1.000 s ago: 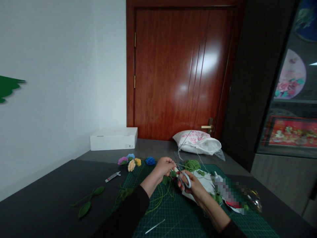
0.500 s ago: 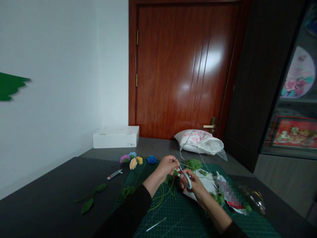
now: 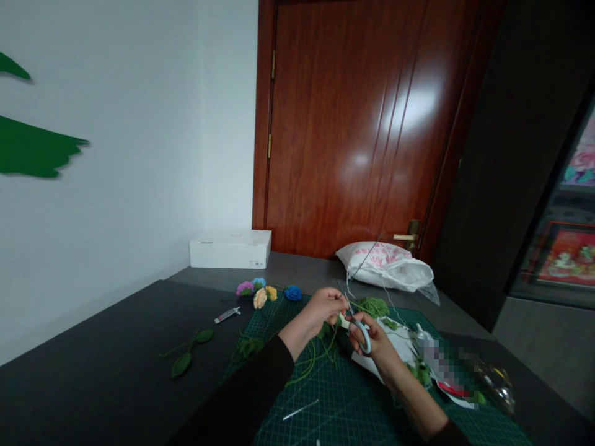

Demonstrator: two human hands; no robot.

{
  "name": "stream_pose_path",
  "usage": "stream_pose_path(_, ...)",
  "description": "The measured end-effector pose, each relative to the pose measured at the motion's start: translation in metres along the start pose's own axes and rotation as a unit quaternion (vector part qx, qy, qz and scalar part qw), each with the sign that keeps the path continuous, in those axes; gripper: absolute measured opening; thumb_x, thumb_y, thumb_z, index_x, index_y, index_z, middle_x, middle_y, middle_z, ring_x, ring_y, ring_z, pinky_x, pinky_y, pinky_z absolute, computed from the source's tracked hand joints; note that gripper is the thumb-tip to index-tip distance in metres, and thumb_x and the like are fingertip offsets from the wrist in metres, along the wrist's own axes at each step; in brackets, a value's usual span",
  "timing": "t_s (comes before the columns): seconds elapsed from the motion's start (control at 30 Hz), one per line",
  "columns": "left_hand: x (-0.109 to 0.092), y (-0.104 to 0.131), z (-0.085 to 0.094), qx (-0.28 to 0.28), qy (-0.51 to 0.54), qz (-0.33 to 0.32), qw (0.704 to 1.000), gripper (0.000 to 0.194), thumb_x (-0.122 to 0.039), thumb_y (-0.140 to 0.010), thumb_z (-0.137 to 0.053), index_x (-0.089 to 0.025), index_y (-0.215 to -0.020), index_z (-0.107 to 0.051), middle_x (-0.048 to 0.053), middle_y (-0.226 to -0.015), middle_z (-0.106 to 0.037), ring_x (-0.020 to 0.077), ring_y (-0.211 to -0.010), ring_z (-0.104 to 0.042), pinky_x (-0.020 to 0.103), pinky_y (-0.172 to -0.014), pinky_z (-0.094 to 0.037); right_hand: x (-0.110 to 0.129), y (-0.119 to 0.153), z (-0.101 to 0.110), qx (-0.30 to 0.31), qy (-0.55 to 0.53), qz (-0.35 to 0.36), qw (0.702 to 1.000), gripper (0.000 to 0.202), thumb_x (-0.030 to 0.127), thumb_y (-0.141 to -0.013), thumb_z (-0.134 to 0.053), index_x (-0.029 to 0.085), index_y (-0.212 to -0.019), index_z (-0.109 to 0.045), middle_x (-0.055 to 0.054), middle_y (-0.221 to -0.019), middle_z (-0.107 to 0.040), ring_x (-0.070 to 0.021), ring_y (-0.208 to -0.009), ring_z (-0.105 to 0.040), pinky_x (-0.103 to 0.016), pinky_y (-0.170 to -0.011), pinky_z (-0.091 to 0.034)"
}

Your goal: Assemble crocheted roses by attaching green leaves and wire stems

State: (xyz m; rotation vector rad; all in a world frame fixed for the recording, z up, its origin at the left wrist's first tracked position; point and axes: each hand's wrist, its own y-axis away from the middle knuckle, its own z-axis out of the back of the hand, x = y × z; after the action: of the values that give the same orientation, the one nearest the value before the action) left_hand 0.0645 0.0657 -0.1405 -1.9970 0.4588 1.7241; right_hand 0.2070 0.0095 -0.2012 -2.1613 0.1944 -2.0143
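Note:
My right hand [image 3: 372,339] is closed around a pair of scissors [image 3: 365,341] with pale grey handle loops; the blades point up and away, towards the left fingertips. My left hand [image 3: 326,306] is pinched just beside the blades, its fingers together on something too small to make out. Below and behind the hands, green yarn strands [image 3: 307,367] trail over the green cutting mat [image 3: 325,409]. A green yarn ball [image 3: 373,306] lies just beyond the right hand, and a white sheet [image 3: 400,341] lies beside it, partly covered by the right forearm.
Crocheted flowers [image 3: 260,297] and a blue one [image 3: 292,293] lie at the mat's far edge. To the left are a small tube [image 3: 227,315] and a leafy stem [image 3: 181,364]. A crochet hook [image 3: 300,410] is near. Behind stand a white box [image 3: 230,251] and white bag [image 3: 385,263].
The view has swung slightly left, so everything appears shifted right. Both hands stay close together, with the scissors still in the right hand by the left fingertips.

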Motion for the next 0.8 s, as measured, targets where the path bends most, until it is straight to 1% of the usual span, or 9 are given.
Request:
stream_pose_path(0.17,0.0000,0.0001,0.0007,0.002,0.008,0.003,1.000,0.026,-0.033,-0.061,-0.075,-0.013,-0.067,-0.059,0.000,-0.056,-0.059,0.0029,-0.037,-0.033,0.020,-0.040,-0.016,0.0014,0.0013,-0.0003,0.005,-0.007,0.006,1.000,0.051,0.066,-0.065,-0.075,0.023,-0.081,-0.052,0.005,-0.048,-0.056,-0.0094,-0.040,-0.044,-0.022,-0.042,-0.026)
stream_pose_path(0.3,-0.0009,-0.0010,0.0042,0.022,0.015,0.007,1.000,0.027,-0.032,-0.060,-0.076,-0.013,-0.068,-0.058,-0.001,-0.054,-0.057,0.0028,-0.037,-0.033,0.020,-0.039,-0.016,0.0023,0.0015,-0.0015,0.004,-0.011,0.006,1.000,0.052,0.064,-0.063,-0.077,0.023,-0.081,-0.052,0.009,-0.042,-0.048,-0.0079,-0.037,-0.037,-0.021,-0.042,-0.024)
stream_pose_path(0.43,0.0003,-0.0031,0.0073,0.041,0.027,0.006,0.999,0.028,-0.032,-0.060,-0.077,-0.013,-0.068,-0.058,0.000,-0.056,-0.059,0.0024,-0.037,-0.033,0.020,-0.041,-0.015,0.0022,0.0019,-0.0031,0.008,-0.020,0.010,1.000,0.050,0.064,-0.066,-0.076,0.023,-0.082,-0.052,0.006,-0.047,-0.054,-0.0093,-0.040,-0.042,-0.022,-0.044,-0.026)
stream_pose_path(0.57,0.0034,-0.0042,0.0064,0.052,0.052,-0.009,0.997,0.030,-0.033,-0.062,-0.078,-0.013,-0.073,-0.058,-0.005,-0.054,-0.050,0.0025,-0.039,-0.031,0.021,-0.042,-0.017,0.0017,0.0032,-0.0039,0.010,-0.035,0.015,0.999,0.047,0.062,-0.070,-0.074,0.023,-0.084,-0.052,0.008,-0.046,-0.051,-0.0086,-0.039,-0.038,-0.022,-0.044,-0.024)
stream_pose_path(0.63,0.0044,-0.0038,0.0048,0.058,0.068,-0.022,0.996,0.032,-0.033,-0.061,-0.079,-0.014,-0.076,-0.058,-0.003,-0.062,-0.054,0.0032,-0.043,-0.036,0.021,-0.043,-0.019,0.0021,0.0041,-0.0042,0.013,-0.046,0.019,0.999,0.046,0.062,-0.072,-0.073,0.023,-0.085,-0.053,0.008,-0.046,-0.050,-0.0082,-0.040,-0.037,-0.022,-0.044,-0.022)
stream_pose_path(0.7,0.0049,-0.0032,0.0031,0.063,0.082,-0.036,0.994,0.033,-0.033,-0.061,-0.080,-0.014,-0.076,-0.058,0.001,-0.076,-0.060,0.0037,-0.047,-0.042,0.021,-0.044,-0.021,0.0031,0.0049,-0.0045,0.018,-0.057,0.020,0.998,0.045,0.061,-0.073,-0.072,0.023,-0.086,-0.052,0.008,-0.047,-0.049,-0.0080,-0.041,-0.035,-0.022,-0.045,-0.022)
stream_pose_path(0.8,0.0055,-0.0025,0.0014,0.067,0.094,-0.056,0.992,0.033,-0.033,-0.062,-0.080,-0.013,-0.074,-0.057,0.006,-0.093,-0.062,0.0039,-0.052,-0.047,0.021,-0.046,-0.023,0.0043,0.0059,-0.0044,0.028,-0.070,0.019,0.997,0.044,0.061,-0.074,-0.071,0.023,-0.086,-0.052,0.008,-0.047,-0.047,-0.0078,-0.041,-0.033,-0.022,-0.045,-0.021)
